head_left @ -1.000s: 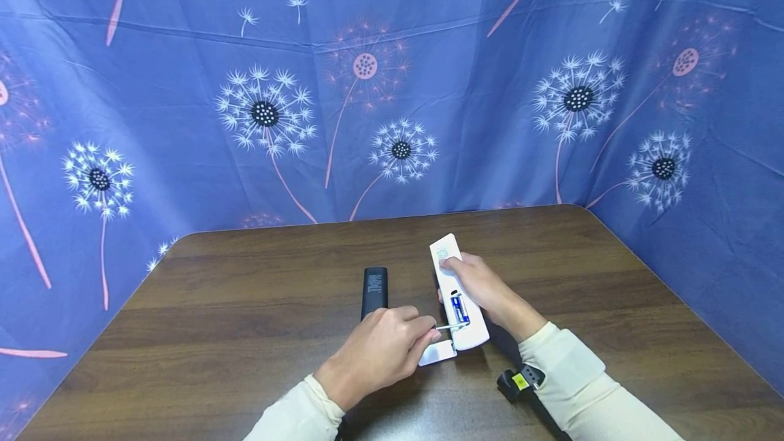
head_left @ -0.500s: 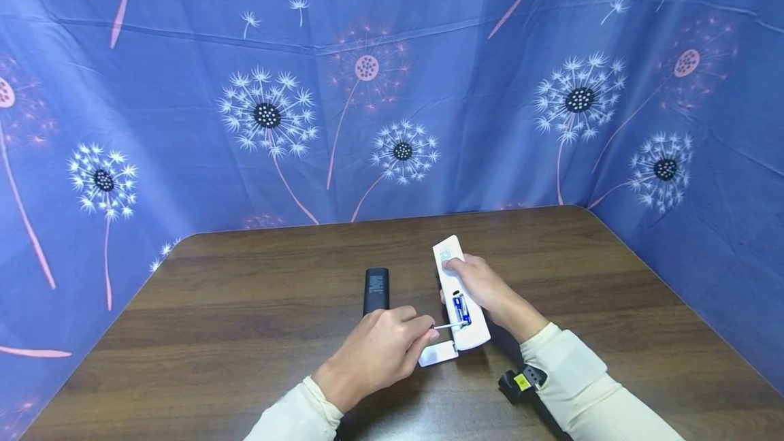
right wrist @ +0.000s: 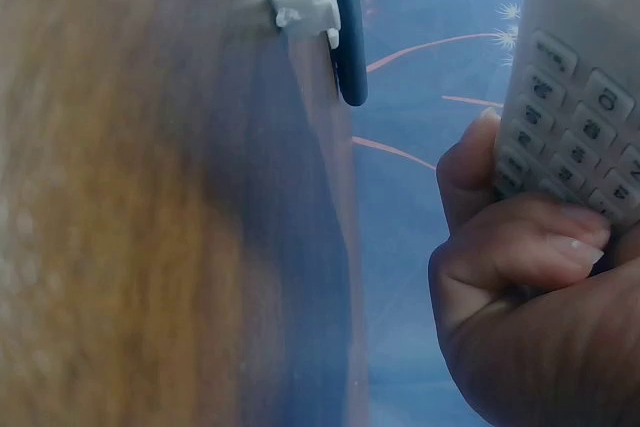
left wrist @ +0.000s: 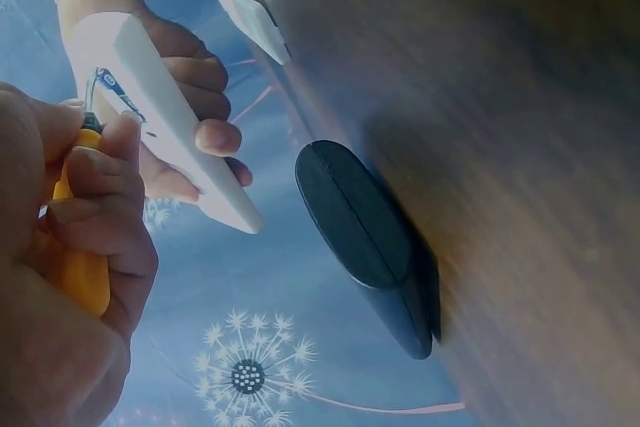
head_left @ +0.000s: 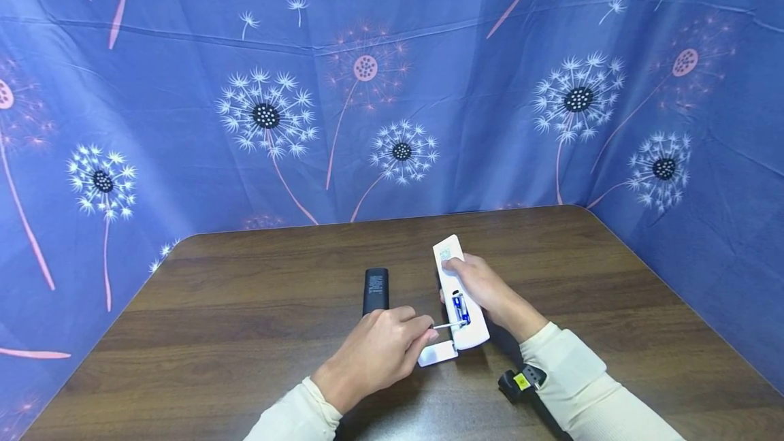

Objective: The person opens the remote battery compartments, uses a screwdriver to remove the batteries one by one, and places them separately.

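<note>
My right hand (head_left: 484, 286) grips a white remote control (head_left: 473, 340), its back turned up and its thumb lying across that back. Inside the open battery compartment sits a blue battery (head_left: 459, 306). Fingers and thumb of my left hand (head_left: 382, 349) curl round a screwdriver with a yellow handle (left wrist: 85, 272). Its thin metal shaft (head_left: 449, 325) reaches across to the near end of the compartment, the tip right at the battery. The remote's button side (right wrist: 580, 127) faces down in the right wrist view, with fingers wrapped under it.
A small white battery cover (head_left: 438, 353) lies on the brown wooden table (head_left: 245, 318) below the remote. Just beyond the left hand lies a black oblong device (head_left: 376, 289) with printed text. A blue dandelion-patterned curtain (head_left: 465, 114) stands behind the table.
The screwdriver tip has shifted slightly left within the battery compartment. Both hands keep their hold and have barely moved.
</note>
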The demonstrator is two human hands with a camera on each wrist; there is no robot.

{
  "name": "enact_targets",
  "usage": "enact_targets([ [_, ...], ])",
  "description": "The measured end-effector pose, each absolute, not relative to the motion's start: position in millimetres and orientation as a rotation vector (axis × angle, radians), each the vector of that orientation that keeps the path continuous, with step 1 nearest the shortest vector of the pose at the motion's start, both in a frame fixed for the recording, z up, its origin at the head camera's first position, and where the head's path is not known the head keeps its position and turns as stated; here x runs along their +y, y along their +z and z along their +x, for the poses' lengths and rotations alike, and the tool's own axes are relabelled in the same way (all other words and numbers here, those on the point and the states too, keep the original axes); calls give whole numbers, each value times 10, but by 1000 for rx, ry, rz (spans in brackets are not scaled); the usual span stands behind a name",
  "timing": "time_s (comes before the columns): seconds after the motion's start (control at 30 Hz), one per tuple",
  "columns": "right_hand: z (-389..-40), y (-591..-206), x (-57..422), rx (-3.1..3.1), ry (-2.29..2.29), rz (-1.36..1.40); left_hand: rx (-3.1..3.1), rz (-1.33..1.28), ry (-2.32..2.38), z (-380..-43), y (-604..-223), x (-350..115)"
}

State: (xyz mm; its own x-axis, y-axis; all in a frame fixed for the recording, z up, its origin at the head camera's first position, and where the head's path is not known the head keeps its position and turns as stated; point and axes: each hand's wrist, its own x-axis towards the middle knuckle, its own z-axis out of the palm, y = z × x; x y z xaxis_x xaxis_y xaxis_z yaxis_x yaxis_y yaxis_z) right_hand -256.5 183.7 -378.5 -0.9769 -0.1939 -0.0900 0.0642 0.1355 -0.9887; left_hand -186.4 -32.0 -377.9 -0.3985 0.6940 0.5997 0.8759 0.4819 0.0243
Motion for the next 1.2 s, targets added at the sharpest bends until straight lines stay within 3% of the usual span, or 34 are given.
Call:
enact_targets([
  [1.2, -2577, -3816, 1834, 2243, -1924, -122, -2203, -1284, -456, -1856, -3790, -360],
])
